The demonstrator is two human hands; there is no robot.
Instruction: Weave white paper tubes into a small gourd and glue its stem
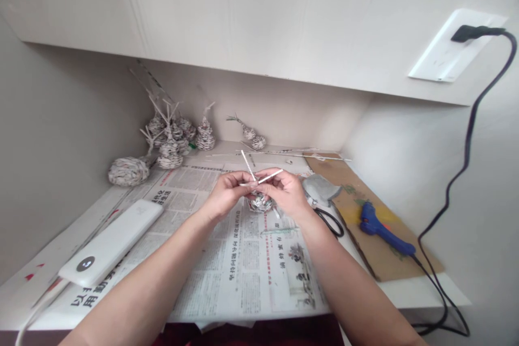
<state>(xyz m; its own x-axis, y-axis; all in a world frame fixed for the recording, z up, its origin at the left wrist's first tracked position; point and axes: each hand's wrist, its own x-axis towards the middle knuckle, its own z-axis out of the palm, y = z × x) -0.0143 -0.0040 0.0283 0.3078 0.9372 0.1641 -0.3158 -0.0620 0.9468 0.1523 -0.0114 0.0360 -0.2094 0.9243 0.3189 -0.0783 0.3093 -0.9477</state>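
Observation:
A small woven paper gourd [260, 204] is between my hands, just above the newspaper. Thin rolled paper sticks [248, 165] rise from its top, one leaning up and left, another pointing right. My left hand [230, 190] is closed, its thumb and fingers pinching a stick at the gourd's neck. On the other side, my right hand [288, 191] is closed too, with thumb and fingers around the sticks at the same spot. Fingers hide part of the neck and upper body of the gourd.
Newspaper [214, 275] covers the table. Several finished woven gourds [170, 154] stand at the back left. A white power bank [111, 240] lies left. At right, a blue glue gun [383, 230] rests on cardboard [365, 259], near black-handled scissors [330, 221]; its cord [466, 146] hangs rightward.

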